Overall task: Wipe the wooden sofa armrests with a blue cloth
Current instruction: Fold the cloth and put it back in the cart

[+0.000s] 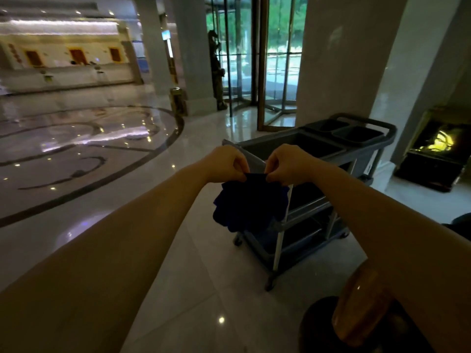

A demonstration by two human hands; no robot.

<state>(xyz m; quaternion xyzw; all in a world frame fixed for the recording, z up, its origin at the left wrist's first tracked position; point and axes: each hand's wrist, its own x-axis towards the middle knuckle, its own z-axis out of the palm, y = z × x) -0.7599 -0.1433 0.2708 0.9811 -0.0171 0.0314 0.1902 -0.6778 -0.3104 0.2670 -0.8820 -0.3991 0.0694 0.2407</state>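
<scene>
Both hands are out front pinching the top edge of the blue cloth (251, 202) — left hand (225, 164) and right hand (288, 163) with fingers curled tight — so it hangs mid-air before the grey cart (351, 149), wooden armrest (362, 307) down at bottom right.

Open polished floor (209, 276) stretches ahead and to the left, giving wide room to pass. A grey cleaning cart (318, 174) stands just ahead and to the right, blocking that side. Behind it rise a thick white pillar (339, 59) and a dark cabinet (433, 154). At the lower right corner, a rounded wooden armrest (362, 309) juts up close by.
</scene>
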